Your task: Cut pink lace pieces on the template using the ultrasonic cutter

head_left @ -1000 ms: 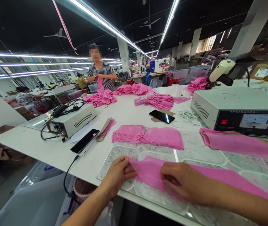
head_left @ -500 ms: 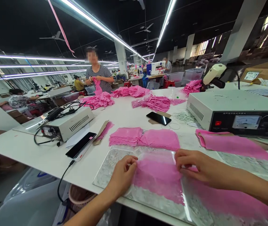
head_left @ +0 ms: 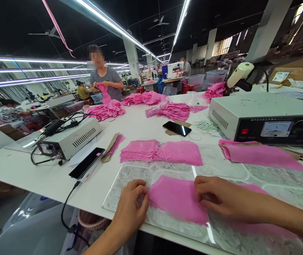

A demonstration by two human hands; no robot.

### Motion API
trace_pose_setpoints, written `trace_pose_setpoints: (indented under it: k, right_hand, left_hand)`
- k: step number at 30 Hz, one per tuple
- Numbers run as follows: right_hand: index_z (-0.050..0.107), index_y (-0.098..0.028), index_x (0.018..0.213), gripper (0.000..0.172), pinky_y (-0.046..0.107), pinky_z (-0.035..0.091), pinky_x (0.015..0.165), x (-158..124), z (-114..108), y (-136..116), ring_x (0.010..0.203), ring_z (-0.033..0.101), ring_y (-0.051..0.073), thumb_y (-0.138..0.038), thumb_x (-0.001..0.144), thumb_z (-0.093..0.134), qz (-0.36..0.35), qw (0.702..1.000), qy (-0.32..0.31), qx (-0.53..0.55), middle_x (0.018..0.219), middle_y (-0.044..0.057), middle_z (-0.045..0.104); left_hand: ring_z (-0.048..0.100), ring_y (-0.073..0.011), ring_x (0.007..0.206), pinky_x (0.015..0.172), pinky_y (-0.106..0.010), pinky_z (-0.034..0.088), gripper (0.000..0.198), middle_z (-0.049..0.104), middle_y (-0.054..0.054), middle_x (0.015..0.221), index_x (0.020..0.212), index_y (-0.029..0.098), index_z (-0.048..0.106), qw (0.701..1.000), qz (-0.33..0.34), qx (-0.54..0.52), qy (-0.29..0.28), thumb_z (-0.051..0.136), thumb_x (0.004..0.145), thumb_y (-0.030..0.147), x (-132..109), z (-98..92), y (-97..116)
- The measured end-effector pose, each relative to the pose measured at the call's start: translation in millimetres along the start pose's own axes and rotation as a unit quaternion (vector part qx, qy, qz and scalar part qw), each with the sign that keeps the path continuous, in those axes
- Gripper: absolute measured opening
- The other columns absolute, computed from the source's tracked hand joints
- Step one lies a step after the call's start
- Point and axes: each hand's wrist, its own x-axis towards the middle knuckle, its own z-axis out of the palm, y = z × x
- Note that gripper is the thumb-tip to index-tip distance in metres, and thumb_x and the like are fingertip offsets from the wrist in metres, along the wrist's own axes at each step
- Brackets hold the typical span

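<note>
A sheer pink piece of fabric (head_left: 178,199) lies across a glossy marbled mat (head_left: 138,170) at the table's near edge. My left hand (head_left: 134,203) is closed at its left edge, thumb and fingertips pinched together. At the right edge my right hand (head_left: 213,194) also pinches the cloth, fingers curled, palm down. More pink fabric (head_left: 263,226) shows under and beyond my right forearm. Just behind the mat's front panel sit two neat stacks of pink cloth, a left stack (head_left: 139,150) and a right stack (head_left: 180,153), touching side by side.
A folded pink cloth (head_left: 260,156) lies before a grey control box (head_left: 268,106) at right. Two phones, one black (head_left: 177,128), one cabled (head_left: 87,164), rest on the table near another box (head_left: 79,138). Heaped pink pieces (head_left: 174,110) lie farther back; a person (head_left: 106,83) stands there holding pink cloth.
Both hands have moved down and toward me with the pink fabric, which now lies flatter and looks less blurred. The view has shifted slightly.
</note>
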Motion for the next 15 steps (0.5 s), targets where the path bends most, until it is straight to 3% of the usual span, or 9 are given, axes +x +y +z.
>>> trace_pose_setpoints:
  k: [3,7,15]
  right_hand:
    - [0.048,-0.019,0.070,0.017,0.026,0.038,0.062,-7,1,-8,0.068,0.049,0.015,-0.009,0.084,0.051,0.006,1.000,0.022,-0.006,0.082,0.001,0.053]
    - [0.052,-0.020,0.075,0.016,0.025,0.041,0.064,-19,5,-20,0.075,0.054,0.015,-0.009,0.086,0.050,-0.017,1.000,-0.013,-0.006,0.088,0.001,0.057]
    - [0.058,-0.019,0.081,0.022,0.026,0.042,0.066,-22,21,-14,0.077,0.058,0.016,-0.002,0.086,0.047,-0.052,0.997,0.018,-0.058,0.090,0.003,0.059]
  left_hand:
    - [0.060,-0.0324,0.105,0.093,-0.047,0.043,0.014,0.068,-0.011,0.110,0.073,0.022,0.067,0.999,0.019,0.029,0.010,0.055,0.080,0.026,-3,1.1,-3]
    - [0.062,-0.0314,0.105,0.091,-0.047,0.047,0.014,0.068,-0.010,0.110,0.076,0.022,0.067,0.996,0.051,0.071,0.028,0.055,0.083,0.025,-6,3.3,-9]
    - [0.063,-0.0293,0.103,0.086,-0.049,0.052,0.018,0.067,-0.010,0.109,0.078,0.022,0.065,0.980,0.123,0.139,0.068,0.049,0.087,0.024,-7,7.5,-20]
